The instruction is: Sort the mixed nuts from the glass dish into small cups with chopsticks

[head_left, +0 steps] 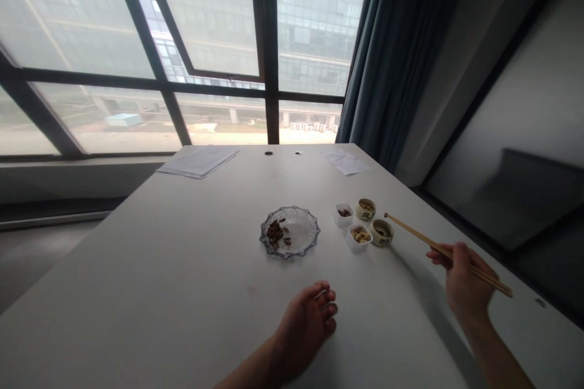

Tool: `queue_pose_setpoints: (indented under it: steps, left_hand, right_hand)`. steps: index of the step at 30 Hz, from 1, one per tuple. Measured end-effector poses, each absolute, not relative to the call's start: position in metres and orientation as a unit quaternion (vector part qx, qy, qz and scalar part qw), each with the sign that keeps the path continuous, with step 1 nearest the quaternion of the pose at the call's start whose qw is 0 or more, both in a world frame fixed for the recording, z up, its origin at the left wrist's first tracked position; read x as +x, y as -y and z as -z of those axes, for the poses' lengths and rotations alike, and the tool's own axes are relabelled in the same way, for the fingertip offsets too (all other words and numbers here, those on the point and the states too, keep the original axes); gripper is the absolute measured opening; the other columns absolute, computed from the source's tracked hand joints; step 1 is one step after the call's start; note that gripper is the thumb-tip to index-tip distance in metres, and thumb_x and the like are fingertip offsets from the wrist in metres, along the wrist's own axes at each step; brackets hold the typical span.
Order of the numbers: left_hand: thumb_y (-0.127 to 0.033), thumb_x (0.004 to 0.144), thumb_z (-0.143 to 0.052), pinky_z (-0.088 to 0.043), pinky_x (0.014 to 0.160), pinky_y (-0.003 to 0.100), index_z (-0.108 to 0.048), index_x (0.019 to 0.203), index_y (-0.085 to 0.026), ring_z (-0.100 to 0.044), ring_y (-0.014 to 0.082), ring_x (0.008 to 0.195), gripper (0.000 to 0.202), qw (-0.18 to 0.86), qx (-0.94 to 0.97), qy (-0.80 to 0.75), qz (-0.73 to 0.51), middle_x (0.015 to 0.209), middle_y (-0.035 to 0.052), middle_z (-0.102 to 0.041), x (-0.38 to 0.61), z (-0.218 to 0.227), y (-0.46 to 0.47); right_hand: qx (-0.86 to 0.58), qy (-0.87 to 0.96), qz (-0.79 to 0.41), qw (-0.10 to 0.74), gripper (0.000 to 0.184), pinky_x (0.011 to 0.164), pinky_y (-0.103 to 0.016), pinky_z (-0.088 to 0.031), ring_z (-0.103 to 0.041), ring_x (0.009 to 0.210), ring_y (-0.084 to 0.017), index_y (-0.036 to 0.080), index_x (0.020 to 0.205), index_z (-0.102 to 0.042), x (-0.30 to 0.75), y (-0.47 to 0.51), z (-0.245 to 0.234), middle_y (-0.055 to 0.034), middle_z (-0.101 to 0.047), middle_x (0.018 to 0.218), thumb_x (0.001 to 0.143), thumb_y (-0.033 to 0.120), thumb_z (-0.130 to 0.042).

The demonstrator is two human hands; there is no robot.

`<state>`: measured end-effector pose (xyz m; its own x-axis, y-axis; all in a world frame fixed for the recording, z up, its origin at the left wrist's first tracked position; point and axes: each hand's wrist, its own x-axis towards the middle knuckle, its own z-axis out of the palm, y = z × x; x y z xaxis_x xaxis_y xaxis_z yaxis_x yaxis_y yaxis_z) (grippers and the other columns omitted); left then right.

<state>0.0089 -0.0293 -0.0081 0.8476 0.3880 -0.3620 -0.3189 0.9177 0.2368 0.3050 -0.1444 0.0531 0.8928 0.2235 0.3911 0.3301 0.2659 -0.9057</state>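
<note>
My right hand [469, 282] is closed around a pair of wooden chopsticks [424, 240]. Their tips point left, beside the small cups, with a small dark spot at the end that I cannot make out. My left hand [310, 328] rests on the table, fingers loosely bent and holding nothing. Beyond it stands a scalloped glass plate [303, 228] with a pile of dark brown, elongated pieces [275, 233] on its left side. Right of the plate are two clear plastic cups, one with dark pieces [344, 213], the other with pale yellowish pieces [360, 234].
Two small patterned ceramic cups, a far one [366, 215] and a near one [381, 241], touch or nearly touch the plastic cups. Papers lie at the white table's [182, 267] far left [198, 161] and far right [347, 162]. Windows and a dark curtain [401, 42] stand behind.
</note>
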Motion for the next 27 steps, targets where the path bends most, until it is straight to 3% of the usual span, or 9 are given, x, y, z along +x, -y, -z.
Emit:
queue_pose_setpoints:
  steps: [7,22,27]
  left_hand:
    - [-0.020,0.082,-0.066,-0.032,0.058,0.024,-0.054,0.095,-0.018,-0.056,0.0112,0.061,0.018,0.955,0.084,-0.215,-0.186,0.079,-0.0006,-0.062,0.008,0.007,0.028]
    - [-0.020,0.081,-0.066,-0.032,0.058,0.024,-0.055,0.094,-0.018,-0.056,0.0119,0.062,0.017,0.952,0.091,-0.223,-0.189,0.078,-0.0006,-0.061,0.009,0.003,0.029]
    - [-0.021,0.084,-0.064,-0.032,0.059,0.024,-0.055,0.093,-0.017,-0.056,0.0116,0.063,0.014,0.956,0.099,-0.207,-0.185,0.079,-0.0003,-0.062,0.010,0.004,0.029]
  right_hand:
    - [-0.580,0.168,-0.108,0.789,0.042,0.060,-0.027,-0.062,-0.074,0.065,-0.023,0.010,0.080,-0.067,0.312,0.146,-0.022,-0.0086,-0.072,0.072,0.070,0.048,-0.083]
    - [-0.514,0.134,-0.167,0.831,0.042,0.059,-0.022,-0.060,-0.074,0.064,-0.018,0.013,0.076,-0.069,0.328,0.145,-0.004,-0.0068,-0.073,0.070,0.070,0.053,-0.080]
    - [-0.496,0.177,-0.147,0.838,0.040,0.061,-0.021,-0.060,-0.074,0.065,-0.018,0.012,0.078,-0.071,0.307,0.144,-0.025,-0.0091,-0.074,0.072,0.074,0.051,-0.078]
